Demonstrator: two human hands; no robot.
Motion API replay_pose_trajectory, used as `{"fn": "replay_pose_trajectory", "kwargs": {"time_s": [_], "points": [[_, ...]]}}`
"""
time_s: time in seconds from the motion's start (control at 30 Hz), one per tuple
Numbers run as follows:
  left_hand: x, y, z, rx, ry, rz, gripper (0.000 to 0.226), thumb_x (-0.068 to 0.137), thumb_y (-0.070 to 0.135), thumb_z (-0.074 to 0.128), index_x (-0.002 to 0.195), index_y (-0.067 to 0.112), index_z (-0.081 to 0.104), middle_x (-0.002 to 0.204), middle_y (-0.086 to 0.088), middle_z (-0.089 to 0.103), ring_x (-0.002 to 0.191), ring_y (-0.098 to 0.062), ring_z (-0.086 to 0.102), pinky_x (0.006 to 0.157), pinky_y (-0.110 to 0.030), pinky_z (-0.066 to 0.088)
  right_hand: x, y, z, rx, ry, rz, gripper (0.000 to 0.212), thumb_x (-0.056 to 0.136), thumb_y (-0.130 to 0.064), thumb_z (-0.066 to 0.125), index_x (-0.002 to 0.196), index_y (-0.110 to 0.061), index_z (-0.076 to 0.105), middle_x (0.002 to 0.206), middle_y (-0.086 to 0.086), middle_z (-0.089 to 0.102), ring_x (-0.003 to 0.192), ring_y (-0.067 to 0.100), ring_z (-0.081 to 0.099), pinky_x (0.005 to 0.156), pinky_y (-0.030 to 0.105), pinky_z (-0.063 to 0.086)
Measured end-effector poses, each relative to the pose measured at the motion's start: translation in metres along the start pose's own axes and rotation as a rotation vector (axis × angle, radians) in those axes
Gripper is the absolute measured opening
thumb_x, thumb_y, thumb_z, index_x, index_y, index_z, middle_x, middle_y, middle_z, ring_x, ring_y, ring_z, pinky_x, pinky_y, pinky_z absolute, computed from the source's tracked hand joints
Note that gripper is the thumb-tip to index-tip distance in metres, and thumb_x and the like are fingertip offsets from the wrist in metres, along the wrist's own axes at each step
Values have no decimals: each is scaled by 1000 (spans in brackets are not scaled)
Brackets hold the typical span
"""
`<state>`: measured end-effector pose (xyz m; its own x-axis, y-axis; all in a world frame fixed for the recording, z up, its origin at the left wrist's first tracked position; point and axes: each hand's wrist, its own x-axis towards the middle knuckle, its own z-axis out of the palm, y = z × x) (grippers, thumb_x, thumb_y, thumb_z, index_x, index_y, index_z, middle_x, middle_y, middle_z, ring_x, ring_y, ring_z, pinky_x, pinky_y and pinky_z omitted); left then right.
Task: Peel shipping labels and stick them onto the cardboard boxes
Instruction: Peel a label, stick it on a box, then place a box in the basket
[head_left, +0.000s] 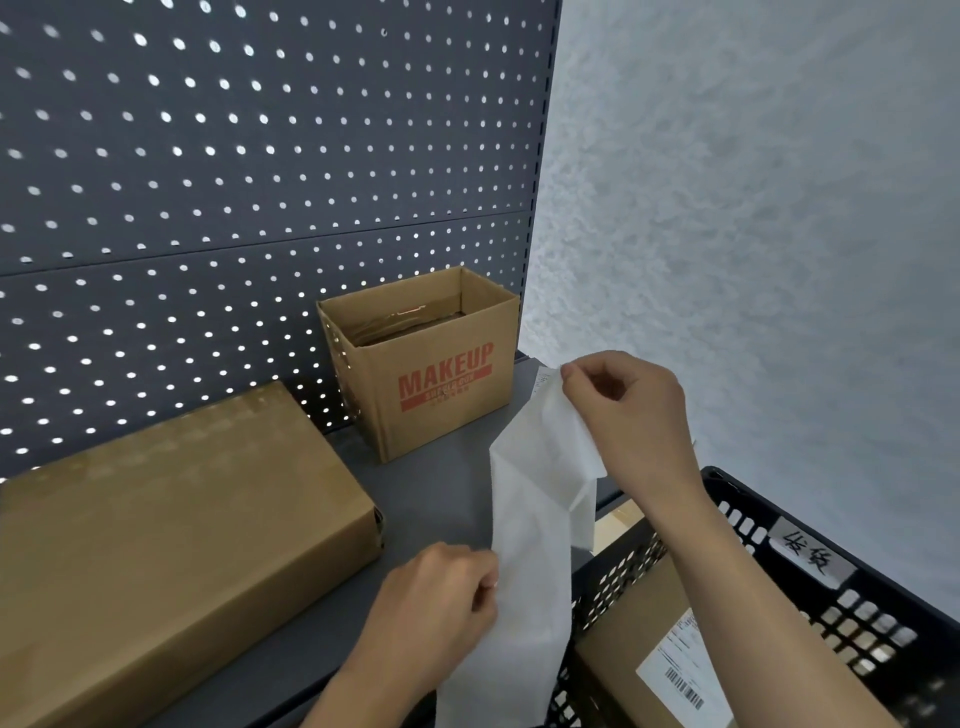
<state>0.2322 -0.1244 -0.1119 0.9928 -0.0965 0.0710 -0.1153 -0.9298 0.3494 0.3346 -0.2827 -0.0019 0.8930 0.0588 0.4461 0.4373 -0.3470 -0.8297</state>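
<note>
A long white strip of label backing paper (524, 561) hangs upright between my hands, above the shelf's right part. My left hand (441, 608) pinches its left edge low down. My right hand (628, 415) pinches the top corner, where a printed label (544, 378) curls away from the strip. A large closed cardboard box (171, 545) lies flat at the left. An open box marked MAKEUP (431, 369) stands at the back. Another box (649, 639) bearing a barcode label (680, 675) sits in the black crate.
The grey shelf (431, 499) is backed by a dark pegboard panel (260, 156). A black plastic crate (810, 566) with a handwritten tag stands at the lower right, under my right forearm. A pale wall fills the right side.
</note>
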Motion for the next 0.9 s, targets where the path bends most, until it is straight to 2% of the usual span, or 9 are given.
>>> {"fn": "replay_pose_trajectory", "kwargs": {"time_s": [0.13,0.23,0.43,0.63,0.73,0.8,0.9], "points": [[3,-4,-1,2,22,11,10,91,29,48,84,22,46,83,7,51,83,-11,48,69,-34,50,9,-8,-7,27,47,-16,13,90,-20,64,83,-20,74,80,-13,70,78,3,64,70,17,44],[6,-8,-2,-2,53,10,10,91,27,49,83,23,46,83,8,50,81,-12,49,67,-32,49,16,-16,-14,47,96,-38,14,90,-20,64,81,-21,74,77,-16,70,74,0,63,65,11,43],[19,-17,-6,-34,93,-3,12,90,24,52,78,25,49,73,11,45,75,-9,49,55,-25,36,26,-32,-25,103,207,-73,16,91,-21,64,77,-23,71,68,-21,65,64,-4,58,59,6,39],[30,-20,-11,-46,85,-29,16,89,19,52,74,23,48,70,9,46,68,-10,46,49,-19,25,30,-49,-35,187,318,-141,16,92,-19,62,78,-23,70,68,-19,64,60,-2,55,58,8,40],[33,-17,-13,-45,51,-48,14,88,16,51,75,19,50,73,7,50,67,-11,49,52,-24,33,32,-56,-40,208,352,-170,17,93,-19,61,78,-24,70,68,-20,64,61,-3,55,60,8,40],[35,-15,-14,-50,34,-68,11,89,16,51,78,17,53,79,4,56,73,-15,55,59,-32,43,32,-58,-42,225,368,-188,16,93,-19,61,81,-21,70,71,-16,64,60,-2,54,59,9,40],[39,-13,-17,-63,29,-125,10,91,17,52,82,17,57,86,2,58,76,-16,57,65,-34,50,32,-61,-44,257,383,-221,15,94,-20,61,84,-17,71,72,-9,64,55,4,49,55,15,40]]}}
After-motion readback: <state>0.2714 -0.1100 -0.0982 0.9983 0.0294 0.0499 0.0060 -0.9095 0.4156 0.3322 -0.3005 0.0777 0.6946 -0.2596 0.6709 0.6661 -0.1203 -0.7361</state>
